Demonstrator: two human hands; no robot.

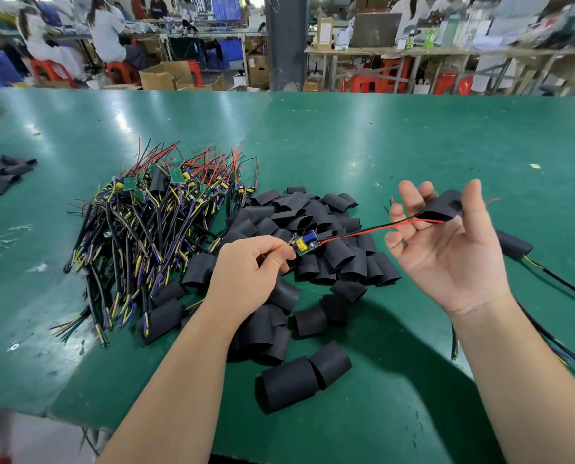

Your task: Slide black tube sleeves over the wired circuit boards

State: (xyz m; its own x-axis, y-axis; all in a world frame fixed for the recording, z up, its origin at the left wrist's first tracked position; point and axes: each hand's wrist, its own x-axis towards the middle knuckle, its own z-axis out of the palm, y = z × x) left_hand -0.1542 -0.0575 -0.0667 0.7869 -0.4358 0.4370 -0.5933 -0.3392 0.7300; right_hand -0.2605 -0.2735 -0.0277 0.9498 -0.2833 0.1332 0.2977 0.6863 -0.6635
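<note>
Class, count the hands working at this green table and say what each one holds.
2. The left hand pinches a small circuit board above the sleeve pile; the right hand, raised further right, holds a black sleeve with the board's wires threaded into it.

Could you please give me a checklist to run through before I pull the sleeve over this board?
1. Pinch of the left hand on the circuit board: ok.
2. Hold of the right hand on the black sleeve: ok.
3. The red and black wires enter the sleeve: ok.
4. Wires free of the sleeve pile below: cannot tell.
5. Sleeve mouth wide enough for the board: cannot tell.
6. Board inside the sleeve: not ok, it is outside.
</note>
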